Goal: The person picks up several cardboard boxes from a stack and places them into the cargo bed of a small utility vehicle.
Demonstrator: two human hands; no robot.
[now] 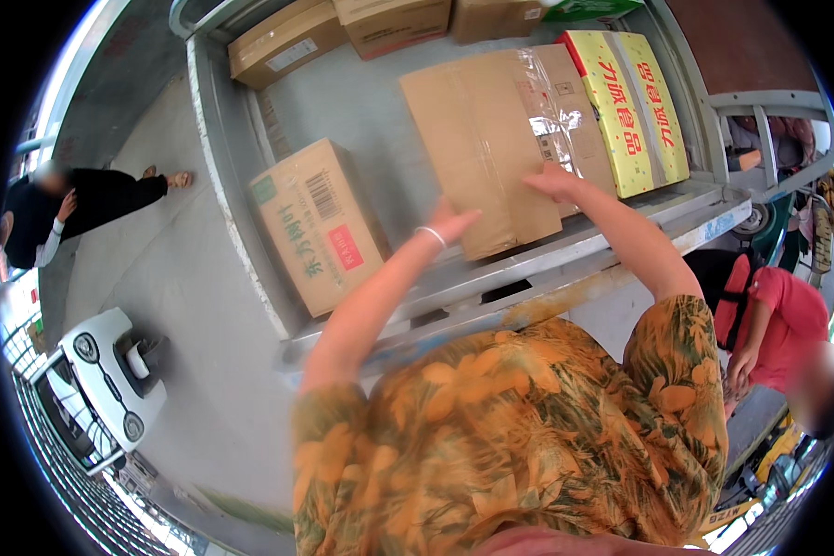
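Note:
Inside a metal cargo bed, my left hand (452,224) is at the near left side of a taped cardboard box (467,132), thumb stretched over its top. My right hand (554,183) lies on the same box's near right part, fingers pointing left. How firmly either hand holds it cannot be told. Another brown carton with clear tape (571,104) seems to lie against or under its right side. Farther right is a yellow printed box (629,115) with a tape strip. To the left of my left hand stands a cardboard carton with green print (317,226).
Several cartons (393,24) line the far end of the bed. The bed's metal near rail (472,285) runs before my body. A person in black (83,205) is at the far left, above a white vehicle (108,382). A person in red (778,326) is at the right.

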